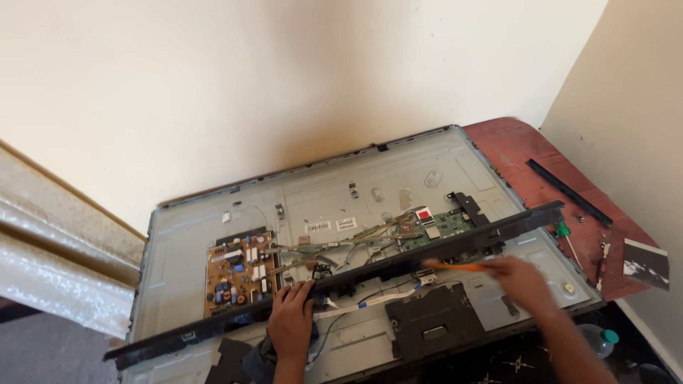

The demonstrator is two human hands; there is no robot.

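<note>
– Cream walls meeting in a corner, a red-brown table (pixel 519 146) pushed into it, and a flat-screen set lying face down with its metal back panel (pixel 185 242) exposed. Is that your reading?

– It is. I note a brown power board (pixel 238 274) at the left and a green main board (pixel 434 229) right of centre, with wires run between them.

– Where is the piece in hand?

– The long black bar (pixel 398 267) lies diagonally across the panel, from the near left corner to the far right edge, over the wiring. My left hand (pixel 290 323) has its fingers curled over the bar's near edge, gripping it left of the middle.

– And the other?

– My right hand (pixel 523 279) is blurred. Its fingers appear closed on a thin orange tool (pixel 455 267) whose tip points at the bar. I cannot tell whether the tip touches.

– Recommendation?

– In my judgement the bar should be held flat and steady by the left grip while the tool works along it. It should be lifted evenly, never twisted, since the white ribbon cable (pixel 370 302) and both boards sit just beneath. A green-handled screwdriver (pixel 565 235) lies near the bar's far end, within reach
</note>
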